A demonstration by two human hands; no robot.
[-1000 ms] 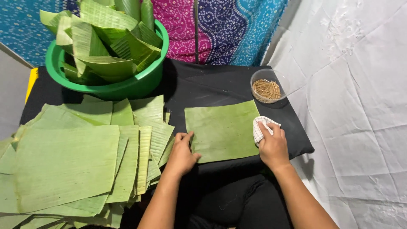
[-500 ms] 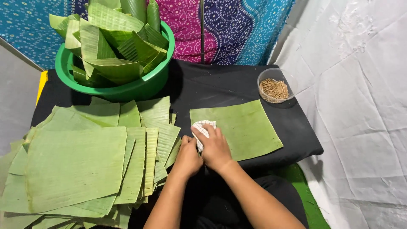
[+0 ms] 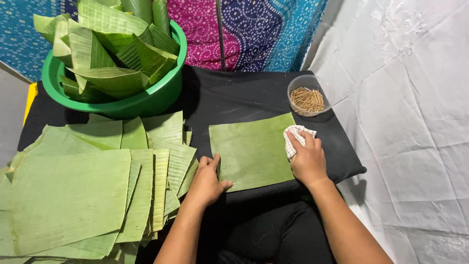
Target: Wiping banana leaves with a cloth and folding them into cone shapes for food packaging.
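Note:
A square piece of green banana leaf (image 3: pixel 254 146) lies flat on the black table (image 3: pixel 234 98) in front of me. My left hand (image 3: pixel 207 178) presses its near left corner, fingers apart on the leaf's edge. My right hand (image 3: pixel 307 159) is closed on a white checked cloth (image 3: pixel 295 137) that rests on the leaf's right edge.
A stack of cut banana leaf pieces (image 3: pixel 83 190) covers the table's left side. A green tub (image 3: pixel 146 100) full of folded leaves stands at the back left. A small clear bowl of thin sticks (image 3: pixel 307 98) sits at the back right. White fabric hangs on the right, patterned cloth behind.
My right hand has swept the cloth across the leaf: from the right edge to the left side, then back to the right edge. My left hand stayed at the leaf's left corner.

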